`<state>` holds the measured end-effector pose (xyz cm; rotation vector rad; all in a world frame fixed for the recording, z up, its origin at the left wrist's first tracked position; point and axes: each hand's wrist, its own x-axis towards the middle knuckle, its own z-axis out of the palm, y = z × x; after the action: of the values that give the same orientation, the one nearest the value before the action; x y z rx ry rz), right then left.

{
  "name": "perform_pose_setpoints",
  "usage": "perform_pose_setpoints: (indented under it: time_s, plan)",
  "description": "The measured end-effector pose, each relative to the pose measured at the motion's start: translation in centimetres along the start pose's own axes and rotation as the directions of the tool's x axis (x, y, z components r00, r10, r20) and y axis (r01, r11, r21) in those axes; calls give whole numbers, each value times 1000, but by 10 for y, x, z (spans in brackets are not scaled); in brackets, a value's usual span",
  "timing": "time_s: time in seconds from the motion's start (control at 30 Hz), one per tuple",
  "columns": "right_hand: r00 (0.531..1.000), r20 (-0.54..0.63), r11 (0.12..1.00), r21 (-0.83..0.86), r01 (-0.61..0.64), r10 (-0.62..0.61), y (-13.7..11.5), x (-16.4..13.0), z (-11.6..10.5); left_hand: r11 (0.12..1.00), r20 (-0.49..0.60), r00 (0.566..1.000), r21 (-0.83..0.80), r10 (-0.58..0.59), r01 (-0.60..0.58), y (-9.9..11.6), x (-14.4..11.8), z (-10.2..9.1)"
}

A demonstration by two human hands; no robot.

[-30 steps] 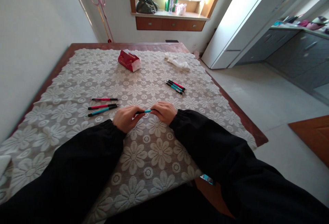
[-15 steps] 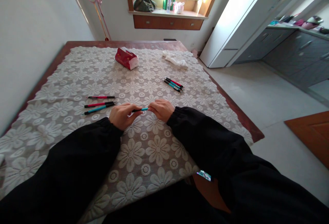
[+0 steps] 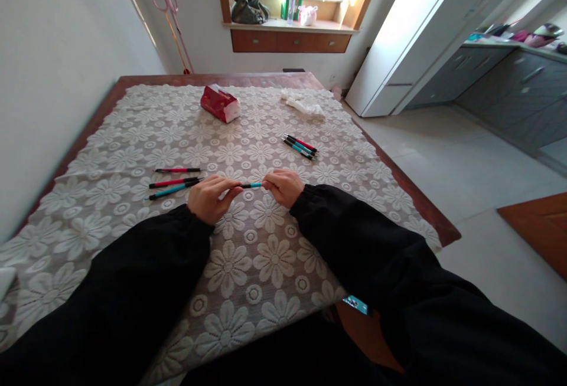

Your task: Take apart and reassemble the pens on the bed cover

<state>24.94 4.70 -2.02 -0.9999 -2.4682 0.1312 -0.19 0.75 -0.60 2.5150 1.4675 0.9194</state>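
Note:
Between my hands, a blue-and-black pen (image 3: 252, 185) lies level just above the lace cloth. My left hand (image 3: 214, 197) pinches its black end with thumb and fingers. Around the blue end, the fingers of my right hand (image 3: 283, 185) are closed, hiding the tip. Just left of my left hand lie a red-and-black pen (image 3: 177, 170), a second red pen (image 3: 172, 183) and a blue pen (image 3: 170, 191), the latter two almost touching. Beyond my right hand is a small group of red and blue pens (image 3: 300, 147), side by side at a slant.
The table has a floral lace tablecloth (image 3: 274, 259). On its far half sit a red tissue pack (image 3: 220, 104) and a crumpled white plastic bag (image 3: 303, 105). A phone-like screen (image 3: 357, 304) shows below the near edge. A wall runs along the left; a fridge (image 3: 398, 43) stands beyond at right.
My hands have drawn slightly apart, the right one shifting a little rightward, so more of the pen's black and blue barrel shows between them. The pens on the cloth lie as before.

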Motion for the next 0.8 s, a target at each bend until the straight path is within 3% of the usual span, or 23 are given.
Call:
perform_pose_setpoints:
  time_s: [0.17, 0.37, 0.57, 0.8]
  plan:
    - [974, -129, 974, -158, 163, -184, 4, 3, -7, 994, 174, 979, 16, -105, 104, 3, 1, -2]
    - [949, -112, 923, -291, 253, -296, 5, 3, -8, 994, 305, 948, 91, -89, 64, 7, 5, -4]
    - [931, -153, 904, -333, 268, -332, 4, 2, -11, 998, 302, 952, 54, -59, 44, 6, 5, -3]
    - [992, -11, 988, -86, 128, -129, -1, 0, -8, 988, 142, 989, 148, 29, -51, 1, 1, -1]
